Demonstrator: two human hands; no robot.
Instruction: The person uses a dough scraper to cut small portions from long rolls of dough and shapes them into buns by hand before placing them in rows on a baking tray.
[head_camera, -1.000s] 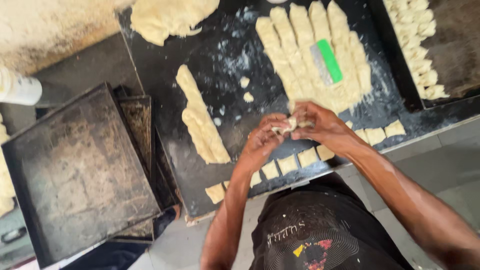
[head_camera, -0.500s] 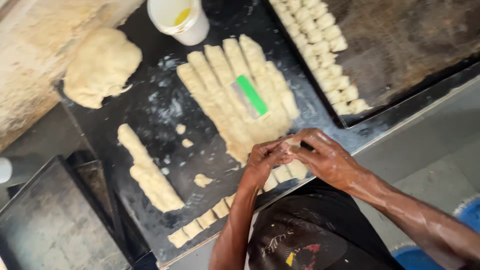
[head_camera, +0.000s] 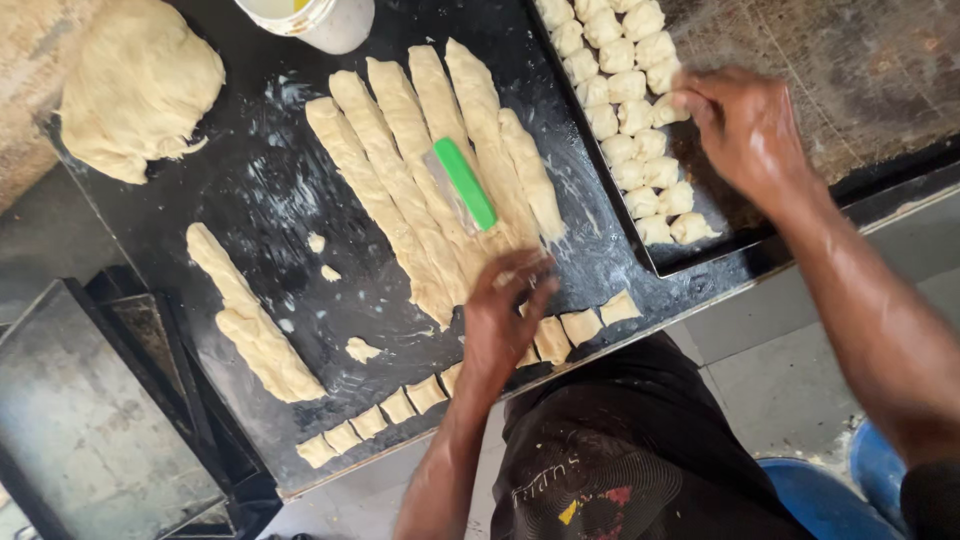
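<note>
Head view: the right hand (head_camera: 745, 125) reaches over the baking tray (head_camera: 800, 60) at the upper right, its fingers (head_camera: 690, 100) curled loosely at the end of the rows of shaped dough pieces (head_camera: 625, 100). The hand is blurred, so I cannot tell whether the fingers pinch a piece or only touch one. The left hand (head_camera: 505, 315) rests on the dark desk (head_camera: 260, 190) near its front edge, fingers bent down onto the row of cut dough squares (head_camera: 580, 325), seemingly closing on one.

To do this step well, each piece should sit snug against its neighbours, continuing the rows rather than crowding the tray rim, while the left hand lifts only one square so the others stay in line.

The cut squares lie just beside the desk's front edge, so a careless sweep could push them off. The long dough strips (head_camera: 420, 170) with a green-handled scraper (head_camera: 463, 182) on them lie just beyond the left hand. A separate dough strip (head_camera: 250, 320) and a dough mound (head_camera: 135, 85) sit further left, a white tub (head_camera: 320, 15) at the top. Most of the tray is still bare, giving open room on the right. Stacked empty trays (head_camera: 90, 420) stand at lower left.
</note>
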